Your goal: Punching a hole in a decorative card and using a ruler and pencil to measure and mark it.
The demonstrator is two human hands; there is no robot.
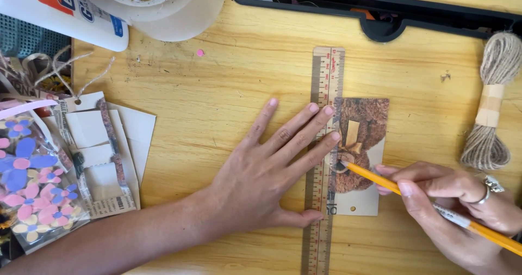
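Observation:
My left hand (272, 169) lies flat with fingers spread, pressing a long wooden ruler (325, 79) onto the wooden table (217, 84). The ruler runs upright along the left edge of a rectangular card tag (364, 196) printed with a brown furry animal picture. My right hand (451, 209), wearing a ring, grips a yellow pencil (375, 180) whose tip touches the tag right beside the ruler's edge.
A spool of jute twine (489, 106) lies at the right. A black tray edge (380, 8) runs along the top. At top left are a tape roll (163, 3) and a white glue bottle (60, 8). Paper tags (103, 150) and a bag of foam flowers (32, 182) sit at the left.

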